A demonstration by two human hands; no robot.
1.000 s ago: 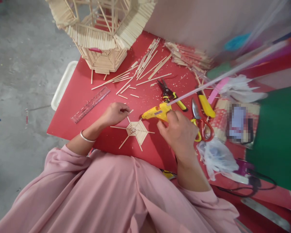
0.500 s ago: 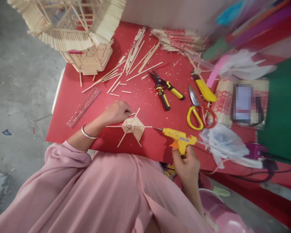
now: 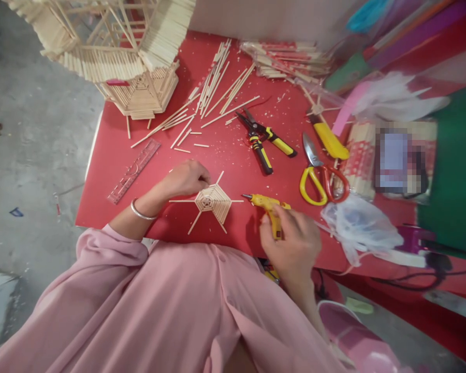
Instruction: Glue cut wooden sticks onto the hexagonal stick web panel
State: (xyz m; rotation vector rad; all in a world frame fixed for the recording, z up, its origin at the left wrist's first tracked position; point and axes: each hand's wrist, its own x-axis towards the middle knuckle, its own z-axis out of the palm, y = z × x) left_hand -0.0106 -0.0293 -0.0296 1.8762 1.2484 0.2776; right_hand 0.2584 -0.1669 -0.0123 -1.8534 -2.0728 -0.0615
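A web-like panel of thin wooden sticks [image 3: 213, 202] lies near the table's front edge, with bare spokes jutting out from its woven middle. My left hand [image 3: 188, 178], curled closed, rests at the panel's upper left edge; its fingertips hide whatever they pinch. To the right, my right hand [image 3: 291, 235] is around the rear and handle of a yellow glue gun [image 3: 264, 202], covering much of it. The gun's nozzle points left, close to the tip of the panel's right spoke. Its trigger is hidden by my fingers.
Behind lie loose sticks [image 3: 215, 77], black-yellow pliers [image 3: 260, 140], scissors [image 3: 314, 181] and a yellow cutter [image 3: 330, 137]. A clear ruler [image 3: 135, 171] is at left. A stick-built model [image 3: 140, 93] stands at the back left. Plastic bags [image 3: 361, 228] and stick packs [image 3: 359, 155] crowd the right.
My right hand has moved up and left over the glue gun, from gripping below its handle to covering its rear. The nozzle has shifted slightly left. My left hand has barely moved.
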